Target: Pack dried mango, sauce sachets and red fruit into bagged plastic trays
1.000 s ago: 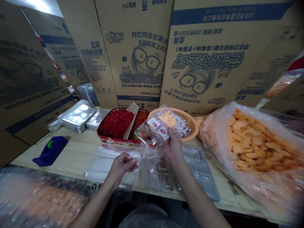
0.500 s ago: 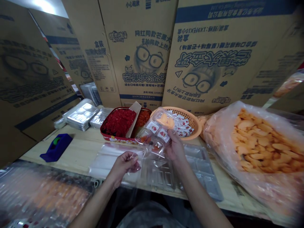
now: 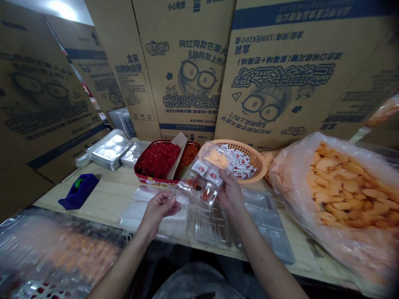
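Cartons of corrugated cardboard, printed with a bespectacled cartoon face and blue bands, stand upright behind a pale wooden workbench. At 3 o'clock, a large clear plastic bag slumps on the bench, packed with curved orange pieces. A second clear bag, blurred, lies at 8 o'clock. Stacked foil trays sit at 10 o'clock, and a blue tape dispenser sits at 9 o'clock. At 12 o'clock, a red tin holds granular red food, split by a kraft-card divider. At 1 o'clock, a round orange plastic basket with a perforated wall holds small red-and-white sachets. Empty clear compartment trays lie below the hands. The right hand is clenched on the lower edge of a moulded clear tray, which is loaded with sachets and orange pieces and sits at its 11 o'clock. The left hand has its fingers pinched on a thin, creased film bag just beside the tray's lower-left corner.
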Demonstrator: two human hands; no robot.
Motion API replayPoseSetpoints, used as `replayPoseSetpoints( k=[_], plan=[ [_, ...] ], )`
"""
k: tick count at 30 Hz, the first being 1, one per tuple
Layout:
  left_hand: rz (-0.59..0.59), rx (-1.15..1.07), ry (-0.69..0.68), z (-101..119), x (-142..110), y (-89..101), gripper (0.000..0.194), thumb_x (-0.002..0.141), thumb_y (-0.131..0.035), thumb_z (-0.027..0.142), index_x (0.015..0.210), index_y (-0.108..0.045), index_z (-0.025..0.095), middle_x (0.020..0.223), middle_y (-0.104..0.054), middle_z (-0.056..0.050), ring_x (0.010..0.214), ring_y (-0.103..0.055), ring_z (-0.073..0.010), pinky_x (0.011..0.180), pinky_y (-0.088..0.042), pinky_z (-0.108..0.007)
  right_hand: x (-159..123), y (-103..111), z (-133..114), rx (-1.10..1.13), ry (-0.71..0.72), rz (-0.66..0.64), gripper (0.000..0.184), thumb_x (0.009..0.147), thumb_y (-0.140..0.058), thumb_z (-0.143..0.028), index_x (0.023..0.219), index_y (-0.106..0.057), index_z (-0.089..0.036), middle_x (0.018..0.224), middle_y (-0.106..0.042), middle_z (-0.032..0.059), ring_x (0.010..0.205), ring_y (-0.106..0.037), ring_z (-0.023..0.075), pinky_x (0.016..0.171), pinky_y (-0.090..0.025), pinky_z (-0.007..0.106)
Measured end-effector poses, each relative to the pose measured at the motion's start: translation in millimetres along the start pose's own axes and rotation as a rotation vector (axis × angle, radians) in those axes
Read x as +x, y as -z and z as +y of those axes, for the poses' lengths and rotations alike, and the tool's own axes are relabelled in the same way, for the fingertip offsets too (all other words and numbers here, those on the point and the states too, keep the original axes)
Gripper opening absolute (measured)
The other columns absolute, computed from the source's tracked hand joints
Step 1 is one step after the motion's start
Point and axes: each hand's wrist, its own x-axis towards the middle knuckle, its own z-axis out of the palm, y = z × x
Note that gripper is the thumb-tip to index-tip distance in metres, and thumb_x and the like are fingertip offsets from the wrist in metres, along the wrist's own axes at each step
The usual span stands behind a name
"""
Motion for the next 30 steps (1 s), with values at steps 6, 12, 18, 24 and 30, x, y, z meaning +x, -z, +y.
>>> replayPoseSetpoints(
  k=[6, 12, 18, 24, 30],
  plan=[
    [-0.021, 0.072, 0.052, 7, 1, -0.8, 0.041, 0.055, -0.077, 0.038, 0.082, -0.057, 0.014, 0.062, -0.068, -0.001, 0.058, -0.064, -0.014, 0.063, -0.052, -0.027, -2, 0, -2, -0.05, -0.023, -0.036, 0.026, 0.064, -0.072, -0.022, 0.089, -0.063, -0.024, 0.083, -0.069, -0.0053, 0.071, -0.064, 0.0115, 0.067, -0.054, 0.025],
    [0.02, 0.081, 0.033, 10, 5, 3.3, 0.042, 0.058, -0.074, 0.041, 0.084, -0.057, 0.014, 0.064, -0.068, -0.003, 0.06, -0.065, -0.015, 0.063, -0.051, -0.027, -3, -4, -8, -0.081, -0.018, -0.005, 0.023, 0.064, -0.072, -0.023, 0.086, -0.063, -0.023, 0.082, -0.069, -0.005, 0.071, -0.063, 0.0112, 0.065, -0.054, 0.024],
    [-0.091, 0.143, 0.043, 12, 4, -2.0, 0.048, 0.053, -0.078, 0.037, 0.091, -0.059, 0.013, 0.061, -0.066, 0.0, 0.057, -0.064, -0.0142, 0.058, -0.049, -0.023, -8, -15, -6, -0.053, 0.0, -0.062, 0.025, 0.065, -0.071, -0.02, 0.088, -0.062, -0.024, 0.086, -0.069, -0.005, 0.077, -0.063, 0.0122, 0.07, -0.053, 0.026],
    [0.006, 0.09, 0.0, 13, 2, 0.3, 0.047, 0.051, -0.079, 0.036, 0.087, -0.06, 0.012, 0.06, -0.066, 0.0, 0.058, -0.064, -0.0132, 0.062, -0.051, -0.025, -10, -14, -7, -0.056, -0.02, -0.042, 0.024, 0.066, -0.07, -0.02, 0.088, -0.061, -0.025, 0.083, -0.069, -0.0064, 0.071, -0.063, 0.0114, 0.065, -0.055, 0.027],
    [0.04, 0.03, -0.055, 8, 6, 7.4, 0.047, 0.047, -0.081, 0.034, 0.083, -0.059, 0.013, 0.056, -0.063, 0.003, 0.056, -0.062, -0.0114, 0.058, -0.05, -0.023, -9, -8, -4, -0.059, -0.021, 0.002, 0.023, 0.062, -0.072, -0.02, 0.081, -0.059, -0.023, 0.086, -0.068, -0.0049, 0.074, -0.063, 0.0117, 0.066, -0.055, 0.026]
  ],
)
